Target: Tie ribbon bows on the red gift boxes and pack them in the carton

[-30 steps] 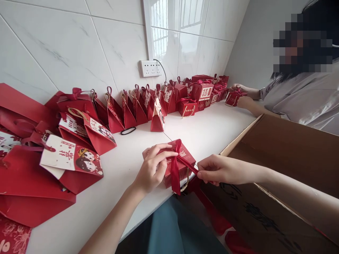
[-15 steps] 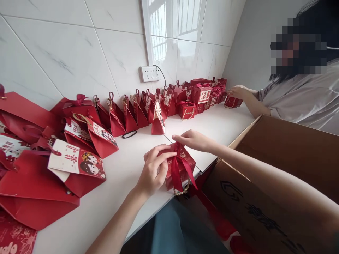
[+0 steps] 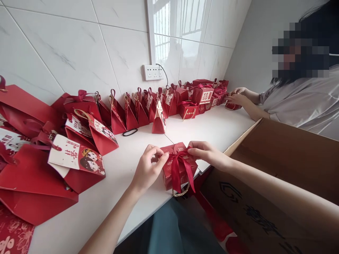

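Squaring the bow on the box requires equal pull, left hand and right hand pinching its opposite sides.

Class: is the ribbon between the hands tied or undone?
Tied: the ribbon gathers in a bow on the red box, two tails hanging, left hand and right hand pinching its sides.

Ribbon bow covers some print on the red gift box. Far right, co-worker's hands hide part of another box. Far stacked boxes overlap, count unclear. Cardboard carton cut by right and bottom edges; its lettering too dim to read. Near-left floral packaging cut by left and bottom edges.
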A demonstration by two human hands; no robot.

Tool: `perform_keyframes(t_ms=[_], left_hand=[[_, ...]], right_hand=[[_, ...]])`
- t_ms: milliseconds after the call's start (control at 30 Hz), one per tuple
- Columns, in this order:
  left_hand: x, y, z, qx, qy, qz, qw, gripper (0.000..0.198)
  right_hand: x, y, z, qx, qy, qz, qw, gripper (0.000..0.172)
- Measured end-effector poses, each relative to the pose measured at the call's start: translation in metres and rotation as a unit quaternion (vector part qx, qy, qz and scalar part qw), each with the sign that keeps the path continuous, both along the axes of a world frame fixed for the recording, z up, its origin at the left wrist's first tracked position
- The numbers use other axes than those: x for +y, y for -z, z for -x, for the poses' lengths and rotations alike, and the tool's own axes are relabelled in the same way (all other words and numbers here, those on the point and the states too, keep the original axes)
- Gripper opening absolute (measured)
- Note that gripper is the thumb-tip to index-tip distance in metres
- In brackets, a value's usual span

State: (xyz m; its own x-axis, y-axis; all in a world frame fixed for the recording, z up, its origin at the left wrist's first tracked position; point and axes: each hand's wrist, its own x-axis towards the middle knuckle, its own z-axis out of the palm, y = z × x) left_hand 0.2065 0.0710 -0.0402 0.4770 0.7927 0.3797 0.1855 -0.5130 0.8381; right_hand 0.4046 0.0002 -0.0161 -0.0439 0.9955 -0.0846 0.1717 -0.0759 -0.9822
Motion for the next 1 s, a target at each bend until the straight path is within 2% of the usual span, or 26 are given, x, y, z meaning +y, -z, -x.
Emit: perform_keyframes(t_ms=[100,333,800,900,967,1000], left_hand=[[0.000,0.002,-0.001,-0.005,-0.015,-0.001,1.000,0.029],[-0.002,0.011,-0.003,0.033,-0.074,-0.105,0.991,0.031],[-0.003,0.013,-0.003,0.026,-0.064,-0.084,0.994,0.029],[-0.004,0.014,-0.004,0.019,-0.054,-0.059,0.997,0.029],[-0.004,0.015,-0.004,0.009,-0.041,-0.035,0.999,0.031],[-0.005,0.015,-0.004,0.004,-0.034,-0.023,0.999,0.031]], right_hand=[[0.001,0.007,-0.001,0.047,0.004,-0.009,0.999,0.037],[0.002,0.016,-0.003,0.053,-0.015,-0.052,0.997,0.033],[0.003,0.022,-0.011,0.064,-0.056,-0.076,0.993,0.026],[0.006,0.022,-0.013,0.013,-0.040,-0.093,0.995,0.024],[0.006,0.018,-0.012,-0.075,0.012,-0.155,0.985,0.019],[0.004,0.015,-0.011,-0.131,0.034,-0.202,0.970,0.018]])
